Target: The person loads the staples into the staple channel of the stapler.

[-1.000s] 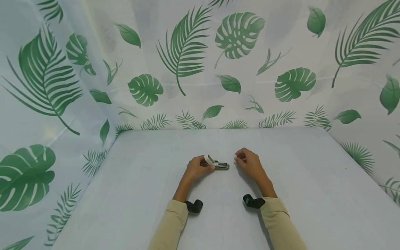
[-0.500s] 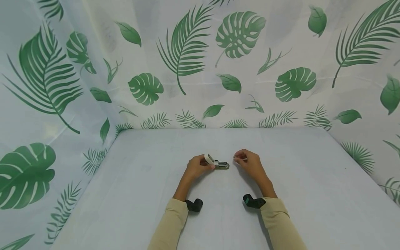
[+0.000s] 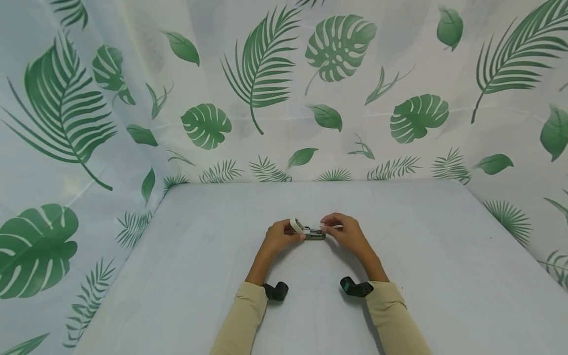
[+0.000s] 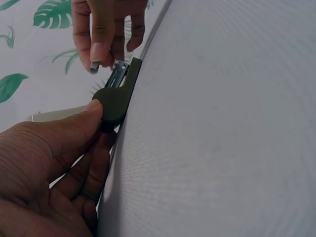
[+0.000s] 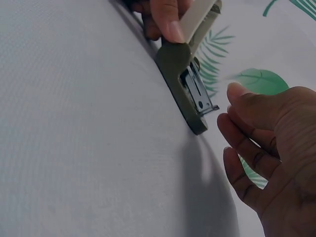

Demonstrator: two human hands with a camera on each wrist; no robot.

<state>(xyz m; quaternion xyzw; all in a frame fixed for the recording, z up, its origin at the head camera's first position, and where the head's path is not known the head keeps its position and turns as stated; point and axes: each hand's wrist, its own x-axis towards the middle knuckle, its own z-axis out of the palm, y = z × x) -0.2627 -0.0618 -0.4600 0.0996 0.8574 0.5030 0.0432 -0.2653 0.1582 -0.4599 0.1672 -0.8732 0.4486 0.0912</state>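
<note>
A small stapler (image 3: pixel 314 237) with a dark olive base and a cream top lies on the table, its top swung up and the metal staple channel (image 5: pixel 199 90) exposed. My left hand (image 3: pixel 278 236) grips it at the hinge end, thumb on the side of the base (image 4: pixel 114 104). At the channel's free end is my right hand (image 3: pixel 349 235), thumb and fingertips pinching a small grey strip of staples (image 4: pixel 94 66). That strip is just above the channel in the left wrist view. In the right wrist view my right thumb and fingers hide it.
A white cloth covers the table (image 3: pixel 186 276). Behind and beside it hang white curtains (image 3: pixel 275 133) with green leaf prints. A black wrist camera sits on each forearm, the left camera (image 3: pixel 277 292) and the right camera (image 3: pixel 356 287).
My right hand has moved left, from beside the stapler to the free end of its channel, with the strip of staples. My left hand and the stapler have stayed in place.
</note>
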